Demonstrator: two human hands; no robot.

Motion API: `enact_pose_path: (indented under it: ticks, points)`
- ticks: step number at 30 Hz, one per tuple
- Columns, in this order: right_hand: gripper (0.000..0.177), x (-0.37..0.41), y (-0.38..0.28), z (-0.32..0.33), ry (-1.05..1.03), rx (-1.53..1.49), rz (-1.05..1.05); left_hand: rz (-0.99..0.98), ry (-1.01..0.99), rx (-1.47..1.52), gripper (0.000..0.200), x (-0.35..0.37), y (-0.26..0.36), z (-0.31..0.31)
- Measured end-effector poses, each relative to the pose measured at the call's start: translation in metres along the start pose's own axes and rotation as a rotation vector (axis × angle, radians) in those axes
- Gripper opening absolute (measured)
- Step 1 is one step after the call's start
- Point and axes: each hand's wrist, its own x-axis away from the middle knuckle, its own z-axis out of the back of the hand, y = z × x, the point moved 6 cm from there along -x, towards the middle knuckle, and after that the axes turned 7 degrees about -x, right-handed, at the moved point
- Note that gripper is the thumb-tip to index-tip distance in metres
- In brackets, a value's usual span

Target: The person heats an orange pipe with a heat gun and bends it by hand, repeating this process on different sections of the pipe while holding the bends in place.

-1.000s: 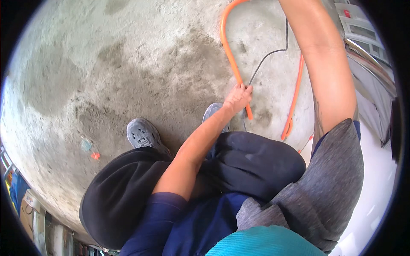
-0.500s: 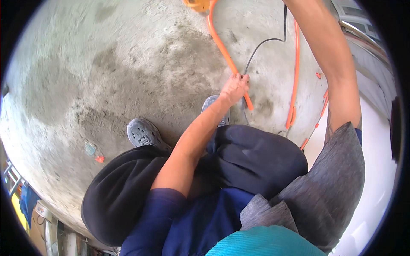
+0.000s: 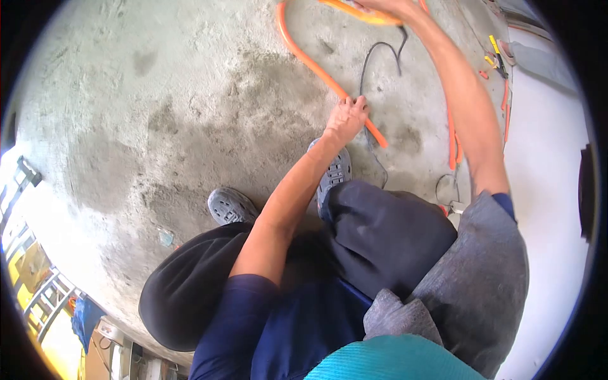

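My left hand [image 3: 347,119] is closed round an orange plastic tube [image 3: 310,61], near its lower free end. From there the tube runs up and curves over at the top of the view. My right hand [image 3: 383,5], partly cut off by the top edge, is closed on a blurred yellow-orange corded tool [image 3: 370,15]. A black cord [image 3: 380,44] hangs by the tool's right end and winds down behind my left hand across the floor.
My grey clogs [image 3: 231,206] stand on the rough concrete floor [image 3: 95,133]. To the right lie more orange tubing [image 3: 452,142] and a yellow-handled tool [image 3: 496,54]; another person's leg [image 3: 541,63] is beyond. A white surface [image 3: 544,190] borders the right side. Ladders [image 3: 47,304] and a box stand at lower left.
My right hand has come into view at the top, and the yellow-orange tool has shifted right. The tube now shows a bend at its upper part. My left hand still grips it.
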Motion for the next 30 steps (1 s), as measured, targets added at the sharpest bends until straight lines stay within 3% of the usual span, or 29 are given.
enact_pose_path:
  ticks: [3,7,13,20,23,27,29,30]
  points:
    - [0.036,0.06,0.091,0.003,0.32,-0.728,-0.2,0.0,-0.01,-0.05,0.02,0.0,0.001,0.0]
    - [0.035,0.129,0.17,0.023,0.503,-1.171,-0.223,-0.017,0.017,-0.033,0.023,0.002,0.0,-0.002]
    - [0.037,0.174,0.19,0.044,0.645,-1.404,-0.123,-0.051,0.001,-0.055,0.033,0.0,-0.001,-0.002]
    - [0.046,0.161,0.206,0.036,0.493,-1.392,-0.111,-0.068,-0.05,-0.031,0.028,-0.002,0.002,0.011]
    - [0.051,0.153,0.205,0.031,0.516,-1.11,-0.151,-0.068,-0.063,-0.045,0.025,-0.004,0.002,0.01]
    - [0.052,0.133,0.238,0.016,0.456,-0.938,-0.174,-0.08,-0.068,-0.07,0.024,-0.003,0.003,0.01]
    - [0.058,0.115,0.26,0.009,0.444,-0.639,-0.262,-0.084,-0.069,-0.087,0.024,-0.001,0.004,0.012]
    - [0.058,0.099,0.283,0.002,0.445,-0.637,-0.261,-0.099,-0.074,-0.107,0.023,-0.001,0.005,0.012]
